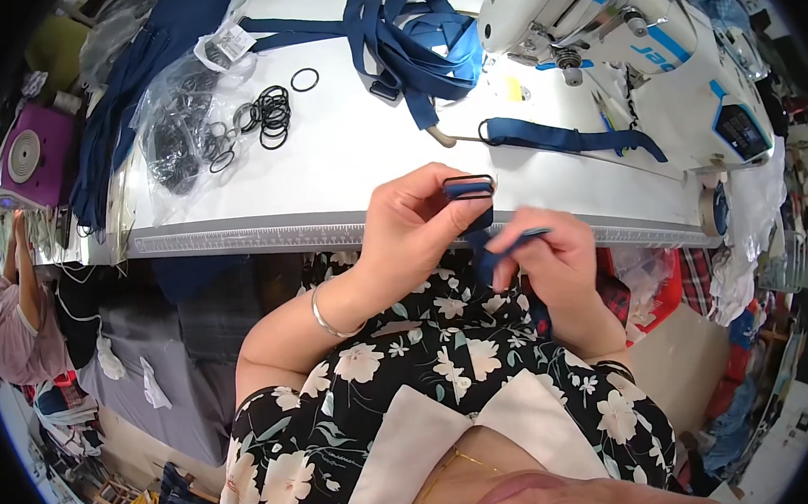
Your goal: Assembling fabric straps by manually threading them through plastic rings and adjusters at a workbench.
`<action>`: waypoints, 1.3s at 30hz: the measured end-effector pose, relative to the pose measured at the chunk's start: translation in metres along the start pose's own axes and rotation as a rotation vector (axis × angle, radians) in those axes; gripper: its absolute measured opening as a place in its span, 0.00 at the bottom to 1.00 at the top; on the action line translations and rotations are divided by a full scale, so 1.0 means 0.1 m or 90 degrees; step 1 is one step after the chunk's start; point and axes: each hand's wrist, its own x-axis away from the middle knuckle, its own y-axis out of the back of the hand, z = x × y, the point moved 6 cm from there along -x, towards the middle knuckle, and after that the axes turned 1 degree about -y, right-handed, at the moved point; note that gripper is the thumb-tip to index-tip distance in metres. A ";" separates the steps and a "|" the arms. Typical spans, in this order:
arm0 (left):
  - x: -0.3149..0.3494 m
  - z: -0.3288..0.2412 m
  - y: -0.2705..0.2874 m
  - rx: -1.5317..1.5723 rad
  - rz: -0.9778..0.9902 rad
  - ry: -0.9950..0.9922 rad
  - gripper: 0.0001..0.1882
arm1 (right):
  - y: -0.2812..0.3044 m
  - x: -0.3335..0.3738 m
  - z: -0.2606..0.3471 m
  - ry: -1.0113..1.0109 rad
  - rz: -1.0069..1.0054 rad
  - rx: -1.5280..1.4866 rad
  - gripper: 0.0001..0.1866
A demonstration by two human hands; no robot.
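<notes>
Over the front edge of the worktable, my left hand point(411, 219) pinches a black slide buckle point(468, 188) between thumb and fingers. Dark blue webbing strap point(485, 263) passes through the buckle and hangs below it. Just to the right, my right hand point(554, 249) is closed on a length of the same strap; motion smears its fingers somewhat. A separate short blue strap point(555, 135) with a black ring at its left end lies on the table beyond my hands. Behind it sits a pile of blue webbing point(422, 45) with a buckle on it.
A white sewing machine point(593, 14) stands at the back right. Loose black rings point(273, 116) lie beside a clear plastic bag point(180, 127) of rings at the left. A ruler strip point(262, 236) runs along the table's front edge. Another person point(20, 326) is at the far left.
</notes>
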 end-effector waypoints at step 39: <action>0.08 0.11 -0.19 -0.445 0.114 -0.031 0.12 | 0.22 -0.06 -0.28 0.141 -0.179 0.057 0.07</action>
